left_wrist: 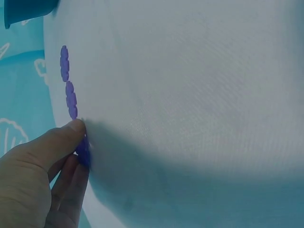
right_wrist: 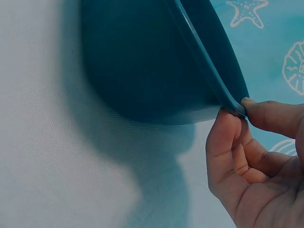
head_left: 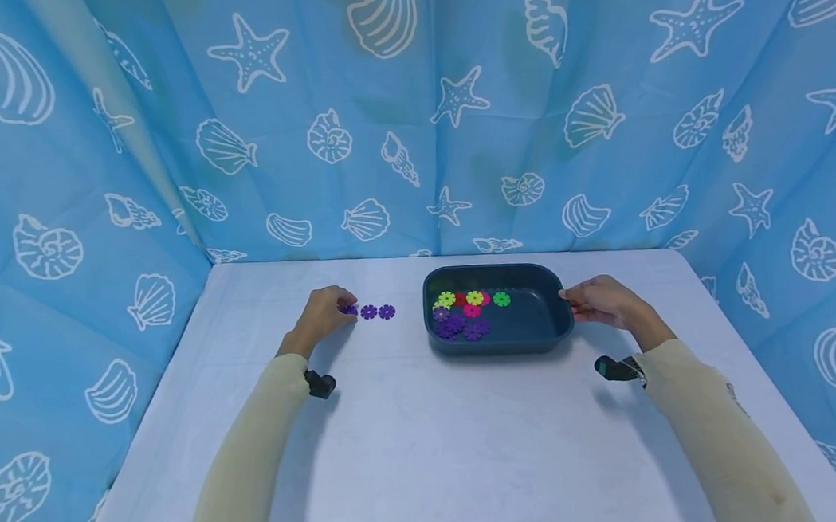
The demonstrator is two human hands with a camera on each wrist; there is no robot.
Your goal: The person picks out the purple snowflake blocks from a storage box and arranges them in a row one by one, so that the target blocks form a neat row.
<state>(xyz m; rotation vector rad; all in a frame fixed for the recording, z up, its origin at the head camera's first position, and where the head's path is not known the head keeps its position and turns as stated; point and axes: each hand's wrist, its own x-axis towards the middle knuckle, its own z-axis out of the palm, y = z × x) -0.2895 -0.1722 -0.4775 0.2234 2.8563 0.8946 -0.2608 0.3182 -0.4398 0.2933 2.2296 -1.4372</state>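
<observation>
Head view: a dark tray (head_left: 524,348) rests on the white surface (head_left: 465,450). The left hand (head_left: 319,316), at the tray's 9 o'clock, pinches a purple flower-shaped piece (head_left: 350,310); two loose purple pieces (head_left: 387,312) lie in line at that piece's 3 o'clock. The right hand (head_left: 610,299) holds the tray at 3 o'clock. Inside, a purple pile (head_left: 476,330) occupies 8 o'clock; yellow pieces (head_left: 474,298) sit toward 10 o'clock, and a green piece (head_left: 502,299) lies near the centre.

Left wrist view: the grip is closed, thumb and fingers on the held piece; the loose pair extends between 11 and 12 o'clock.

Right wrist view: the grip is closed on the rim (right_wrist: 207,69), thumb against one side, fingers opposite.
</observation>
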